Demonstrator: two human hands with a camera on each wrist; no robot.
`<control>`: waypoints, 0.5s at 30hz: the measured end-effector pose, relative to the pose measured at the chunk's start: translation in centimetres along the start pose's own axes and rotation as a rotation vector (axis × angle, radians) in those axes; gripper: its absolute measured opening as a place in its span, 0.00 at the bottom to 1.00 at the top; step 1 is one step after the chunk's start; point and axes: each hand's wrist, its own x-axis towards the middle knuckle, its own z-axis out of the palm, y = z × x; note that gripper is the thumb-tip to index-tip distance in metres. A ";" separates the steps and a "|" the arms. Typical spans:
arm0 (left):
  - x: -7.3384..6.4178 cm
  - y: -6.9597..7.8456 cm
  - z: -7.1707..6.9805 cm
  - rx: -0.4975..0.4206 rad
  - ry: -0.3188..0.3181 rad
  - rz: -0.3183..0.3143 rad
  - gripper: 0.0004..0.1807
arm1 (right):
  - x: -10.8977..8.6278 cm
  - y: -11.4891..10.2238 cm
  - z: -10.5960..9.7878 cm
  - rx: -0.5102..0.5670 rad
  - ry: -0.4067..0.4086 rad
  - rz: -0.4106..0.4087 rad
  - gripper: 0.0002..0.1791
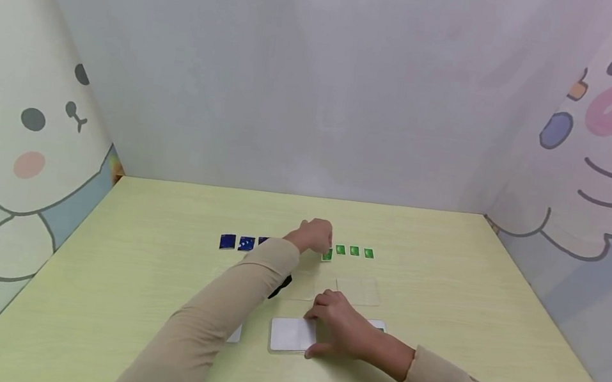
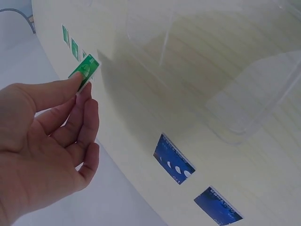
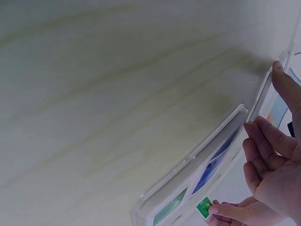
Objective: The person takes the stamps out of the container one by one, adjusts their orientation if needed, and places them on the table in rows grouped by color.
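Note:
My left hand [image 1: 313,236] reaches to the far rows and pinches a small green stamp [image 2: 92,65] between thumb and fingers, above the table in the left wrist view. Several more green stamps [image 1: 354,251] lie to its right, and dark blue stamps [image 1: 227,242] to its left, one printed with white moon shapes [image 2: 173,162]. Nearer the body, my right hand [image 1: 343,326] grips a flat case with a white inside [image 1: 291,335], thumb and fingertips at opposite edges of its right end. Beside it, a second case [image 3: 188,157] holds a green and a blue stamp.
Clear plastic lids [image 1: 358,291] lie on the pale wood table [image 1: 164,211] between the stamp rows and the cases. Another white case [image 1: 235,334] shows partly behind the left sleeve. A grey-white curtain [image 1: 319,89] closes off the back.

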 end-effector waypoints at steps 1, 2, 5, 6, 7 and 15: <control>0.1 0.0 0.0 -0.002 0.001 -0.004 0.04 | 0.0 0.0 0.0 -0.002 0.001 0.000 0.29; 0.2 0.0 0.1 -0.005 0.003 -0.009 0.04 | 0.0 0.0 0.0 -0.006 0.003 -0.003 0.29; 0.4 -0.1 0.2 -0.008 0.003 -0.019 0.04 | 0.0 0.0 0.0 -0.010 0.006 -0.010 0.28; 0.5 -0.2 0.3 -0.005 0.003 -0.020 0.03 | 0.0 0.0 0.0 -0.012 0.007 -0.012 0.28; 0.6 -0.2 0.3 -0.006 0.005 -0.020 0.03 | 0.0 0.0 0.0 -0.014 0.008 -0.012 0.28; 1.1 -0.2 0.6 -0.008 0.025 0.001 0.04 | 0.0 0.1 0.1 -0.013 0.003 -0.006 0.29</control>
